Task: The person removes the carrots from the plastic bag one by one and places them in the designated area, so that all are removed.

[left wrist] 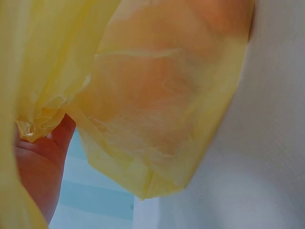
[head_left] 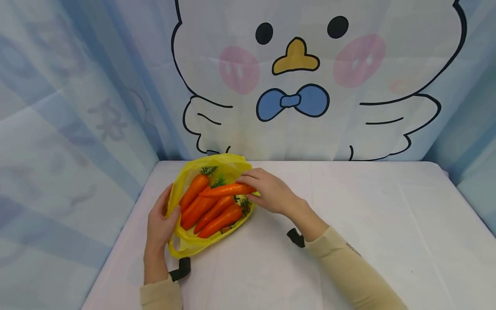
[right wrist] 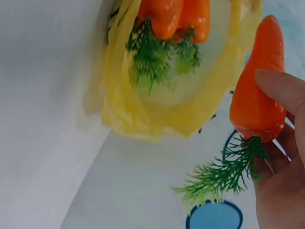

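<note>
A yellow plastic bag point(head_left: 195, 249) lies on the white table with its mouth spread wide. Several orange carrots point(head_left: 221, 220) with green leafy tops fill it. My left hand point(head_left: 159, 221) grips the bag's left rim; in the left wrist view the bunched yellow film point(left wrist: 43, 119) sits between thumb and fingers. Over the bag's right side, my right hand point(head_left: 267, 189) holds one carrot point(head_left: 226, 190) by its thick end, tip pointing left. The right wrist view shows the thumb across this carrot point(right wrist: 261, 90), its green leaves point(right wrist: 224, 174) hanging free.
The white table point(head_left: 360, 224) extends to the right of the bag. Behind it hangs a curtain point(head_left: 294, 137) printed with a cartoon face and a blue bow tie; another curtain point(head_left: 62, 172) borders the left side. Each wrist carries a black camera mount point(head_left: 296, 237).
</note>
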`<state>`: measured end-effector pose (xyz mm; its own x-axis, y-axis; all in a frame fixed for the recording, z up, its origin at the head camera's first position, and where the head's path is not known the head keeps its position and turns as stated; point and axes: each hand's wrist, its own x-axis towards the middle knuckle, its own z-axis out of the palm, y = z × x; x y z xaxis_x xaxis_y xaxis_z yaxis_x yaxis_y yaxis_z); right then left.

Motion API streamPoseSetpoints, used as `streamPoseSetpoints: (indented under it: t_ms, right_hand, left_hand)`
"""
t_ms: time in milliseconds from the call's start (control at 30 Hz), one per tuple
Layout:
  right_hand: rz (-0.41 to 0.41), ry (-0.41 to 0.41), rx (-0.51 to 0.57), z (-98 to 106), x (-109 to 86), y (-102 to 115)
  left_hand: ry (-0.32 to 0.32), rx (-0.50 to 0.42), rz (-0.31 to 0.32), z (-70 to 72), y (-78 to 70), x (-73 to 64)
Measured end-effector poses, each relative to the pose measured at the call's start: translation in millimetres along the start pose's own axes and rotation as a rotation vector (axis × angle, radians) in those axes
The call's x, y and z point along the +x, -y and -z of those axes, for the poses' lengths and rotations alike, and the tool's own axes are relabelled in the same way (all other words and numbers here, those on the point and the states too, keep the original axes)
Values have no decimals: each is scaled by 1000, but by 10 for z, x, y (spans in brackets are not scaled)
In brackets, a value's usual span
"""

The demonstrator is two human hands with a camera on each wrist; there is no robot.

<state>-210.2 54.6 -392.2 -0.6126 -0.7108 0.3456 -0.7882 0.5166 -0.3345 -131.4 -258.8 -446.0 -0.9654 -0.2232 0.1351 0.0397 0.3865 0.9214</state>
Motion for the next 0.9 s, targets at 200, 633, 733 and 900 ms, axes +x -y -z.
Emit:
streamPoseSetpoints:
  t_ms: [200,633,733,900]
  right_hand:
    - [-41,-44,-10,146,-126,-160]
    - [-241,-82,6,379,-456,-661]
    - [-282,-75,13,417,-520,-784]
    - [-332,-67,10,435,-632,-981]
  left_hand:
    - [-7,4,10,5,-12,-20]
    - [-2,-8,10,19,1,-23]
    - [-2,-3,-1,24,11,-20]
    - [-2,-3,-11,21,8,-21]
